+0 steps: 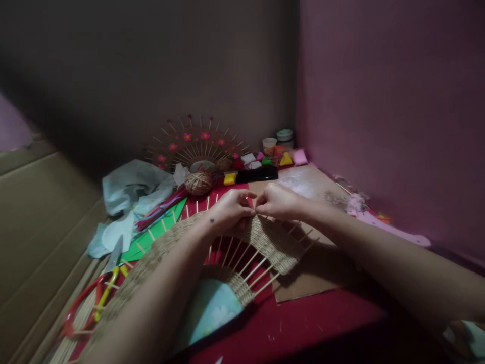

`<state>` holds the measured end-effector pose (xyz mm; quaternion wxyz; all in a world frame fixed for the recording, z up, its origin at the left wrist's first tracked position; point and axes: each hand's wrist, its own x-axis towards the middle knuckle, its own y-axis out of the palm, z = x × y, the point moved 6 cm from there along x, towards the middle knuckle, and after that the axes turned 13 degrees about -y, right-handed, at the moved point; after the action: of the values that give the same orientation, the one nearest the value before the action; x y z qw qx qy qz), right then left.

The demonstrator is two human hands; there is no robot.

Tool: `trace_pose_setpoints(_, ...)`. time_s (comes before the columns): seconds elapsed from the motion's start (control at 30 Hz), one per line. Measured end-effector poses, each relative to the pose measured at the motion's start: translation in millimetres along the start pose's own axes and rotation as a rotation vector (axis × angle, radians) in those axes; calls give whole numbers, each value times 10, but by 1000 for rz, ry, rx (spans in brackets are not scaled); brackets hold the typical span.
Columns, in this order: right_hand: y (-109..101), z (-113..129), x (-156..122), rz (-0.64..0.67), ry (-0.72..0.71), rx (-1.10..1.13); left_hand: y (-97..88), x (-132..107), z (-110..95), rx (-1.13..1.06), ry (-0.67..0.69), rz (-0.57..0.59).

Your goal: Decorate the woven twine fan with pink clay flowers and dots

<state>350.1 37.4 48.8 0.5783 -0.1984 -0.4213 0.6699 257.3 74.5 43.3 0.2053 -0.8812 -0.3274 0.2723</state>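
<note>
A half-round fan frame of thin sticks (248,258) spreads before me, with a wide band of woven twine (273,243) around its outer part and a narrow woven band nearer its base. Its rounded base (214,308) is light blue with a pale flower. My left hand (235,206) is closed at the upper edge of the wide band, thumb and fingers pinched over the weave. Fingertips almost meeting it, my right hand (278,200) pinches at the same edge; whatever lies between its fingers is too small to make out. Stick ends poke past the band.
A finished fan with pink flowers (204,136) leans on the back wall behind a twine ball (198,182). Red-handled scissors (83,306) lie at left by green sheets (151,240). A black phone (257,175), small coloured packets and cups stand behind; cardboard (314,280) lies at right.
</note>
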Motion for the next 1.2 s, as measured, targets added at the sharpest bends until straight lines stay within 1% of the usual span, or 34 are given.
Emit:
trace_pose_setpoints(0.07, -59, -12, -5, -10, 0, 10, -42, 5, -8, -53, 4, -2)
trace_pose_setpoints(0.2, -256, -46, -49, -38, 6, 24, -170, -26, -26, -82, -13, -74)
trace_pose_setpoints(0.3, -373, -63, -97, -17, 29, 45, -254, -40, -10, -71, -14, -127)
trace_pose_setpoints(0.4, -438, -119, -118, 12, 55, 72, -320, -31, 28, -62, 11, -167)
trace_pose_setpoints(0.53, -459, -319, -100, 13, 91, 124, -356, -37, 44, -61, 29, -203)
trace_pose_setpoints(0.63, -408, -474, -89, 28, 120, 166, -356, -83, 12, -94, -3, -198)
trace_pose_setpoints(0.73, -348, -536, -93, 52, 138, 182, -400, -148, -45, -149, -19, -209)
trace_pose_setpoints(0.83, -332, -497, -97, 61, 131, 189, -514, -195, -82, -184, -12, -259)
trace_pose_setpoints(0.97, -389, -374, -93, 30, 94, 185, -664, -205, -77, -175, 9, -330)
trace_pose_setpoints(1.1, -469, -300, -82, -39, 58, 146, -669, -183, -49, -121, -17, -350)
trace_pose_setpoints(1.2, -498, -264, -86, -50, 32, 111, -635, -179, -58, -63, -6, -361)
